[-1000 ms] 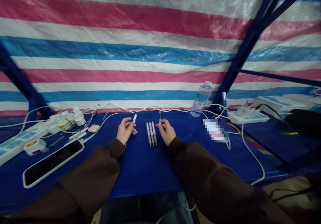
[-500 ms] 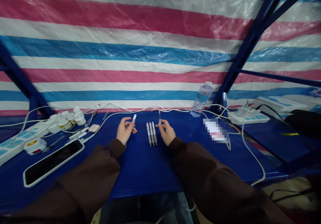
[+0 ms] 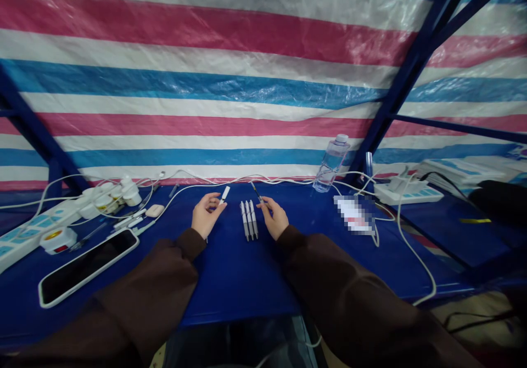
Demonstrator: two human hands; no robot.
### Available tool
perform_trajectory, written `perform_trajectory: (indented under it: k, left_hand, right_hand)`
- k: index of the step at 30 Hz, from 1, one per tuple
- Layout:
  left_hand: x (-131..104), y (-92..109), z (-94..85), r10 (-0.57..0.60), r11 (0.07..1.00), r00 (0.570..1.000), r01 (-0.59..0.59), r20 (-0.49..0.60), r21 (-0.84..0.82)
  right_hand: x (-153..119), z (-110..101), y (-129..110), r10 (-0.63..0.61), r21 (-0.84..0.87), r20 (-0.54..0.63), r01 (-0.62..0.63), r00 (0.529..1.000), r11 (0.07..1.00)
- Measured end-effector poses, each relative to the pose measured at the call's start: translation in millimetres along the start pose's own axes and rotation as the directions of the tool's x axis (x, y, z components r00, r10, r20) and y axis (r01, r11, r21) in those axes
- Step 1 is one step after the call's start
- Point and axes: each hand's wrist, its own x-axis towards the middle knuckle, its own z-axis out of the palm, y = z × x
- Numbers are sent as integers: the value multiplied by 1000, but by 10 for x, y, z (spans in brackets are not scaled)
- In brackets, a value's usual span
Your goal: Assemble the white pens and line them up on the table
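Between finger and thumb, my left hand (image 3: pixel 207 215) pinches a white pen barrel (image 3: pixel 225 194) that points up and to the right. My right hand (image 3: pixel 273 218) is closed on a thin, dark pen refill (image 3: pixel 256 191), whose free end leans up and to the left; its lower end is hidden by the fingers. Three white-and-grey pens (image 3: pixel 249 221) lie side by side on the blue table (image 3: pixel 242 283), between my two hands. The fingers of my right hand are close to the rightmost pen.
On the left are a phone (image 3: pixel 88 266), a power strip (image 3: pixel 39 228) with white plugs and an earbud case (image 3: pixel 155 211). A water bottle (image 3: pixel 330 163) stands at the back right, near another power strip (image 3: pixel 411 193). Loose cables run along the back.
The refill in my right hand has tipped from upright to leaning left. In my left hand the white barrel has moved slightly right, and the fingers have drawn together on it.
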Motion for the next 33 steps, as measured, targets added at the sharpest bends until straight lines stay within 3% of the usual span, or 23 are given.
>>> perform_trajectory:
  k: [7, 15, 33]
  left_hand:
    - [-15, -37, -16, 89, 988, 996, -91, 24, 121]
    - [-34, -14, -24, 204, 955, 978, -210, 50, 208]
    - [-46, 64, -38, 264, 932, 962, -272, 65, 240]
  right_hand:
    - [-7, -41, -49, -53, -35, -84, 50, 995, 998]
    - [-5, -82, -106, -111, -4, -104, 111, 988, 994]
    - [2, -113, -113, -130, -44, -164, 125, 978, 991]
